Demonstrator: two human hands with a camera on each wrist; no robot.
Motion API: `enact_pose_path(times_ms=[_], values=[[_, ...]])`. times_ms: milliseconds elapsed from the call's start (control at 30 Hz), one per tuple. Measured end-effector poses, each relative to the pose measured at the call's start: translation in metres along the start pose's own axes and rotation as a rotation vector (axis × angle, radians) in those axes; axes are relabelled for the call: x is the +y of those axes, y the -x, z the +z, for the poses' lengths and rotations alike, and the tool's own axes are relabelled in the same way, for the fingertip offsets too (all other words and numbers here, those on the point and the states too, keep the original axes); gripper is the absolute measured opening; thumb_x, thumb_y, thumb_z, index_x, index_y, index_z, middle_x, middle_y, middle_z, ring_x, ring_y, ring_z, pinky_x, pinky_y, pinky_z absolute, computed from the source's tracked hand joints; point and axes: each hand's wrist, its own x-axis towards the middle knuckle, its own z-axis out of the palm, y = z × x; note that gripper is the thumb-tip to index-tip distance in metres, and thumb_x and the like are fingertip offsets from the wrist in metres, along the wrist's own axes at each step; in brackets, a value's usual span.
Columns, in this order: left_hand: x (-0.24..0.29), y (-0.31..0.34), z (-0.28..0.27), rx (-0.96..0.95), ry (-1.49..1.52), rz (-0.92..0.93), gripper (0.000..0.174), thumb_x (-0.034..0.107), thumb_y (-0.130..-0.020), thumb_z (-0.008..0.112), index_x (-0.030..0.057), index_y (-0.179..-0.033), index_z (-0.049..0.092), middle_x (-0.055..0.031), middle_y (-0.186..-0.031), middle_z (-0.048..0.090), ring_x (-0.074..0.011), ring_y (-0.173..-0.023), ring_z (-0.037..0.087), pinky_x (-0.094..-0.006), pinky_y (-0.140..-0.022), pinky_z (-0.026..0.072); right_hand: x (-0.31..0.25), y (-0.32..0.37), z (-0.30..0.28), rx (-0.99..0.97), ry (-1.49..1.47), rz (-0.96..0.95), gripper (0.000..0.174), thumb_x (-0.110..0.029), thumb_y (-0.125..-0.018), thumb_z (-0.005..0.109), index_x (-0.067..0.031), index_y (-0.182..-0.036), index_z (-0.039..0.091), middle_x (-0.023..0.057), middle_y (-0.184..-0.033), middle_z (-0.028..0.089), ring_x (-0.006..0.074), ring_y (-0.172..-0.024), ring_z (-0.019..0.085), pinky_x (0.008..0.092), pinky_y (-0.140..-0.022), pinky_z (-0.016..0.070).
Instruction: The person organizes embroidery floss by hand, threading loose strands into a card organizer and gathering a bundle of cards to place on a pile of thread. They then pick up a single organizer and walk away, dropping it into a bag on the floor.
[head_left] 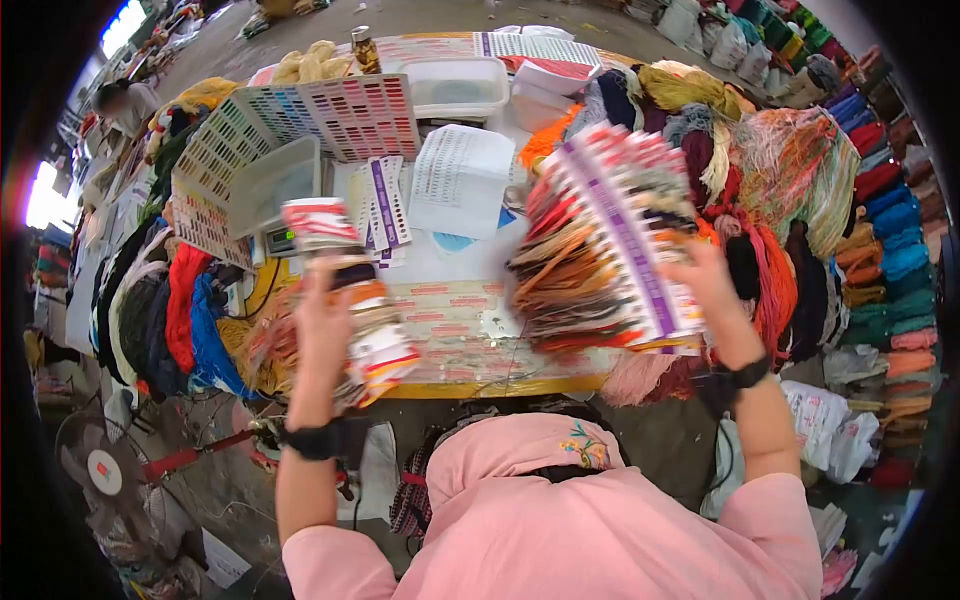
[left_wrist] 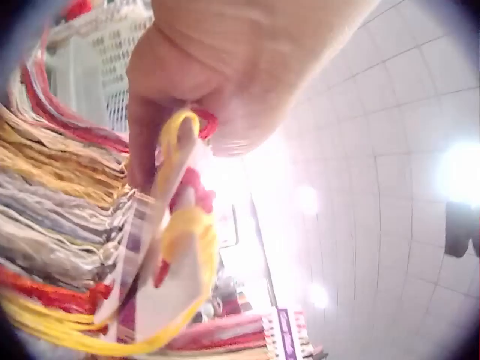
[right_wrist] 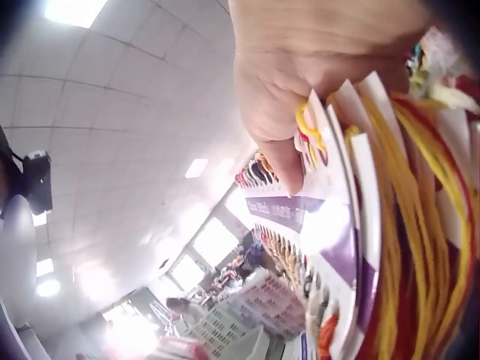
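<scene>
My left hand [head_left: 325, 315] grips a small bundle of thread sample cards [head_left: 378, 345] over the left part of the table. Up close, yellow and red threads are looped through the edge of a white card [left_wrist: 180, 277] in its grasp. Over the right part, my right hand [head_left: 700, 285] holds a thick stack of thread cards [head_left: 615, 240]. Each has a purple printed strip and skeins in reds, oranges, browns and greys hanging from it. In the right wrist view a finger lies flat against the front card [right_wrist: 330, 195], and several more are layered behind.
A folding colour chart [head_left: 350, 115] stands at the back left, by a clear plastic box [head_left: 275, 185] and a scale [head_left: 280, 240]. Printed paper [head_left: 462, 180] lies mid-table, with a white tray [head_left: 455, 88] behind. Yarn hanks [head_left: 185, 310] hang along the left edge, others at the right [head_left: 790, 270].
</scene>
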Motion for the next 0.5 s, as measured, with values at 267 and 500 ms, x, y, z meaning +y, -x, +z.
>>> enact_pose_path(times_ms=[267, 500], values=[[-0.029, 0.054, 0.232, -0.403, 0.161, -0.207, 0.02, 0.012, -0.071, 0.05, 0.0033, -0.084, 0.063, -0.0195, -0.078, 0.059, -0.0322, -0.076, 0.058, -0.0368, -0.068, 0.0451, 0.138, -0.003, 0.141, -0.019, 0.48, 0.082, 0.034, -0.031, -0.064, 0.064, 0.0007, -0.064, 0.051, 0.0178, -0.063, 0.052, 0.032, -0.062, 0.053, 0.0411, -0.056, 0.0416], [-0.02, 0.074, 0.271, -0.666, 0.404, -0.516, 0.063, 0.041, -0.066, 0.066, -0.0068, -0.104, 0.049, -0.0167, -0.097, 0.056, -0.0228, -0.088, 0.055, -0.0332, -0.075, 0.0429, 0.144, -0.002, 0.148, -0.487, 0.585, 0.237, 0.068, -0.042, -0.064, 0.065, 0.0077, -0.104, 0.044, 0.0238, -0.099, 0.049, 0.0338, -0.095, 0.048, 0.0374, -0.078, 0.0391]])
